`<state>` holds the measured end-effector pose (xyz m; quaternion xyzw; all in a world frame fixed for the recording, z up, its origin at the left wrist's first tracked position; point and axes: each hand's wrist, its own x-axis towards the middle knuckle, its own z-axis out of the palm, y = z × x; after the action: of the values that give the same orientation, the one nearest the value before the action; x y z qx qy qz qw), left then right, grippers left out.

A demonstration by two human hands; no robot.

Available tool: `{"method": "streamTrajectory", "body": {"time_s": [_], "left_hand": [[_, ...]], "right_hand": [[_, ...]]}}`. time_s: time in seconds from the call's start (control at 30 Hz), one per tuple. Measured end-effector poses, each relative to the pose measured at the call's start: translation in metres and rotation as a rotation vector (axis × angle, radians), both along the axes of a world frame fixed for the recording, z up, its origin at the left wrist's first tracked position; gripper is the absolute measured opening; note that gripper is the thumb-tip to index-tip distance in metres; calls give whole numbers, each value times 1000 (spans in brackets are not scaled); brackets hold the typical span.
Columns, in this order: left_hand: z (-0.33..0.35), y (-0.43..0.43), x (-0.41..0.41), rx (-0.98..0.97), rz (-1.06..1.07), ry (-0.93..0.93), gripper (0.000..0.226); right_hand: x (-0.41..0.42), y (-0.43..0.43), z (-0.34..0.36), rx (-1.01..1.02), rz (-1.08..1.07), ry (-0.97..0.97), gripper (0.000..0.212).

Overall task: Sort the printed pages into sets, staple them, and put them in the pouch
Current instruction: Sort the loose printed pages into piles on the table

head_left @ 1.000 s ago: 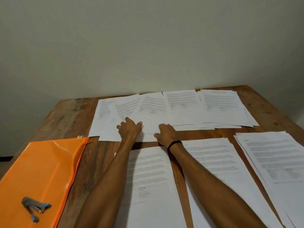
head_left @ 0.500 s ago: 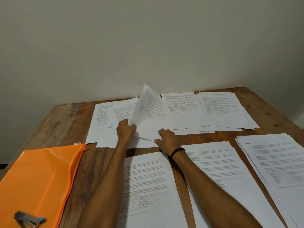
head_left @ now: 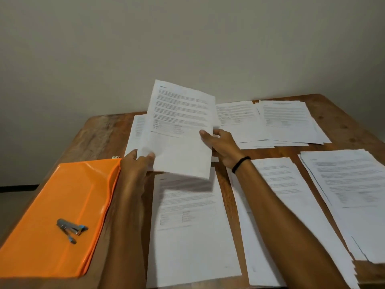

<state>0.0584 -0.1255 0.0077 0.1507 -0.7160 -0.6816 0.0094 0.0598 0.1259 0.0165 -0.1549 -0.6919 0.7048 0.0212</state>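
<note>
Above the near stack (head_left: 191, 236), the left hand (head_left: 135, 165) and right hand (head_left: 223, 147) pinch opposite edges of one tilted page (head_left: 181, 126).

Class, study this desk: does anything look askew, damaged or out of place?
Nothing looks torn or spilled. The far row of pages is fanned and overlaps unevenly; the right-hand pile has staggered near edges. The stapler lies on the orange pouch, not on the table.

Wooden table (head_left: 100, 134) bore orange pouch (head_left: 52, 205) at left, 3 page stacks (head_left: 187, 236) along near side, overlapping sheets (head_left: 291, 122) across far side, txt up.
</note>
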Motion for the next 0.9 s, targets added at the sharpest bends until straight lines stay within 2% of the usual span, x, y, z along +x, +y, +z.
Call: {"method": "streamTrajectory", "body": {"time_s": [0.07,0.1,0.2,0.3,0.4,0.47,0.53,0.67,0.8,0.9], "left_hand": [[-6,-15,33,-137,-119,-29,30],[-11,-21,49,-213,-178,-62,29],[-27,-28,89,-478,-164,-172,49],[-40,-16,120,-689,-154,-102,52],[-51,-1,132,-634,-230,-77,72],[-59,6,135,-793,-303,-95,74],[-68,11,137,-993,-350,-54,66],[-63,19,143,-1028,-419,6,57],[-53,23,136,-1105,-498,41,57],[-64,24,134,-1117,-527,0,63]], "right_hand": [[19,-2,1,88,29,22,22],[29,-3,-2,161,38,8,18],[63,-8,-21,456,122,-87,19],[95,-19,-35,691,187,-202,35],[118,-34,-46,800,182,-221,26],[128,-42,-53,829,155,-218,19],[139,-46,-54,824,153,-215,23],[155,-39,-55,871,129,-206,28],[160,-23,-63,1022,-67,-134,26],[168,-6,-73,1103,-193,-90,44]]}}
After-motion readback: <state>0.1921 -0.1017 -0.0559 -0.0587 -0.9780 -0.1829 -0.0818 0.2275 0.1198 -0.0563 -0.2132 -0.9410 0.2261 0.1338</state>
